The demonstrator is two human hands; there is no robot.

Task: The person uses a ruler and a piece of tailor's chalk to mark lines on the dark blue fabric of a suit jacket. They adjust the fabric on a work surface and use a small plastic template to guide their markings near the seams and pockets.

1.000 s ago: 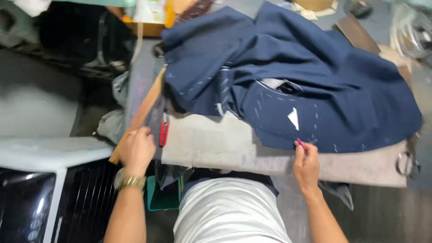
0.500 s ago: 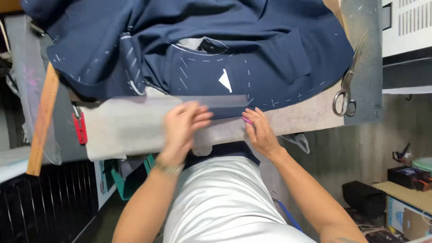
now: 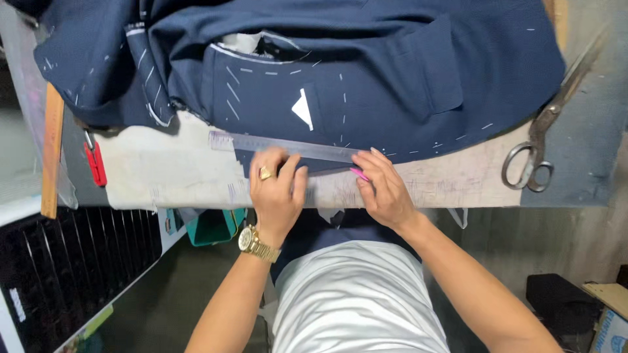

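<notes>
The left hand [image 3: 278, 189] lies flat, its fingers [image 3: 273, 160] spread and pressing down on a clear ruler [image 3: 281, 146]; they grasp nothing, only pin the ruler in place. The ruler runs sideways under the fingertips, reaching well out to their left and on toward the other hand. Under it lies a narrow strip of dark blue cloth [image 3: 320, 165], just beyond the fingers, on the pale padded cover [image 3: 163, 167] of the desk [image 3: 589, 163].

The right hand [image 3: 386, 189] rests just beside the ruler's right end, its fingers [image 3: 376, 163] pinched on a small pink piece of chalk [image 3: 358, 174] that pokes out at their left, its tip touching the cloth strip.

Above both hands spreads a dark blue jacket [image 3: 392, 72] marked with white basting stitches, a white triangle of cloth [image 3: 303, 108] sitting on it just beyond the left fingertips.

Well to the right of the right fingers lie large metal scissors [image 3: 543, 137] on the desk. Well to the left of the left fingers sit a red clip [image 3: 97, 163] and a long wooden stick [image 3: 52, 157] at the desk's edge. The left wrist wears a gold watch [image 3: 252, 242], and one left finger bears a gold ring [image 3: 265, 173].
</notes>
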